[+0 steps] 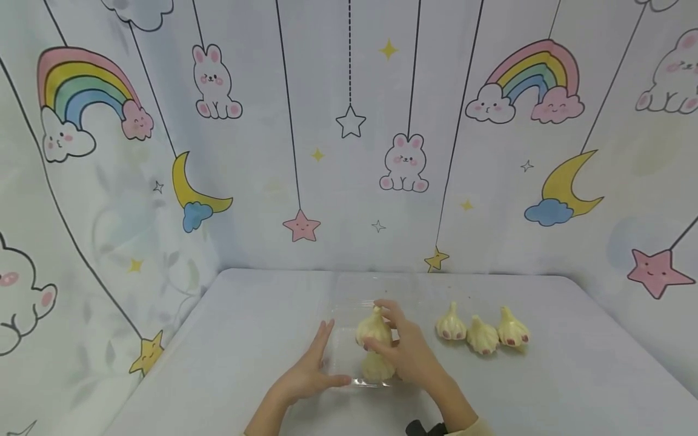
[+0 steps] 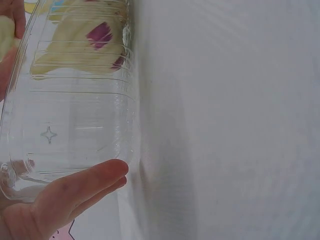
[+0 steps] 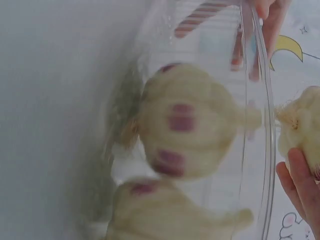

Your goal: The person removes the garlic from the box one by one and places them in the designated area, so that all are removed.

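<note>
A clear plastic box (image 1: 342, 354) stands in front of me. My left hand (image 1: 305, 372) rests against its left side with straight fingers, its thumb along the near edge; the left wrist view shows the fingers (image 2: 82, 187) flat along the wall. My right hand (image 1: 409, 348) holds a garlic bulb (image 1: 374, 327) over the box, between thumb and fingers, stem up. Inside the box, near the front, is another garlic bulb (image 1: 378, 367). Two bulbs show through the wall in the right wrist view, one whole garlic bulb (image 3: 187, 120) with purple patches and a lower one (image 3: 160, 212) partly cut off.
Three garlic bulbs (image 1: 482, 335) lie close together on the white table (image 1: 545, 387) to the right of the box. A clear lid part (image 1: 376, 284) extends behind the box. A patterned curtain (image 1: 349, 181) hangs behind the table. Something black (image 1: 425, 429) shows by my right wrist.
</note>
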Motion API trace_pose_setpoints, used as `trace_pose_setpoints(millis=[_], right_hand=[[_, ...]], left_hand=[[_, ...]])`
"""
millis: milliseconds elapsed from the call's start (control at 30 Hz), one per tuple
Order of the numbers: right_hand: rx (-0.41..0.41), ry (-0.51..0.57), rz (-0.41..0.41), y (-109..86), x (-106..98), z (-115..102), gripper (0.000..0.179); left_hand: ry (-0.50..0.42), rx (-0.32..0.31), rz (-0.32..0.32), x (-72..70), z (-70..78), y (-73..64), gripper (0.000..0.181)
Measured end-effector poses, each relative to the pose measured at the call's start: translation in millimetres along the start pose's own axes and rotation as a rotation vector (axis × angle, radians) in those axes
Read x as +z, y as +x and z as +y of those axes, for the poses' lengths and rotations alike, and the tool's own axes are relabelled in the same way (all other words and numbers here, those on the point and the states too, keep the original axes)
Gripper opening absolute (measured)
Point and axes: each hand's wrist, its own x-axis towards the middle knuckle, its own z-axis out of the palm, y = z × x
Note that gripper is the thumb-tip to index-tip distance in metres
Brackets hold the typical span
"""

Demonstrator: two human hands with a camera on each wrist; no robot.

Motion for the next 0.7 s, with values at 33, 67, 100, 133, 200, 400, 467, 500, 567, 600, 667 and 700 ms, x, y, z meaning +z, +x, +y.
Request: trace_pose_setpoints(millis=[33, 67, 100, 133, 200, 400, 467, 500, 567, 600, 667, 700], right_hand=[[0.002, -0.012, 0.016, -0.3, -2, 1, 0.057], [0.000, -0.014, 0.029, -0.6, -5, 2, 0.058], [-0.005, -0.015, 0.043, -0.8, -7, 3, 0.059], [-0.011, -0.012, 0.053, -1.0, -9, 5, 0.060], [-0.013, -0.004, 0.064, -1.5, -14, 7, 0.061], [-0.030, -0.006, 0.097, -2.2, -28, 13, 0.061], [-0.039, 0.003, 0.113, -2.7, -32, 14, 0.062], [-0.038, 0.010, 0.120, -3.1, -35, 15, 0.062], [-0.025, 0.020, 0.131, -4.4, -39, 17, 0.062], [-0.020, 0.023, 0.137, -5.2, -42, 17, 0.061], [-0.017, 0.012, 0.153, -7.2, -46, 19, 0.060], [-0.018, -0.001, 0.162, -8.3, -48, 18, 0.059]], left_hand=[[0.006, -0.001, 0.004, 0.1, 0.2, -0.1, 0.109], [0.010, -0.002, 0.007, 0.1, 0.7, -0.3, 0.109], [0.016, -0.006, 0.011, 0.1, 1.3, -0.5, 0.109], [0.020, -0.010, 0.014, 0.3, 1.6, -0.6, 0.109], [0.026, -0.019, 0.017, 0.5, 2.4, -0.7, 0.109], [0.032, -0.036, 0.016, 0.6, 3.6, -1.2, 0.109], [0.036, -0.038, 0.018, 0.9, 3.6, -1.2, 0.109], [0.037, -0.039, 0.018, 1.0, 3.4, -1.2, 0.109], [0.037, -0.039, 0.018, 1.1, 3.4, -1.2, 0.109], [0.039, -0.040, 0.019, 1.1, 3.4, -1.2, 0.109], [0.038, -0.039, 0.019, 1.0, 3.5, -1.3, 0.109], [0.041, -0.039, 0.020, 0.9, 3.6, -1.3, 0.109]])
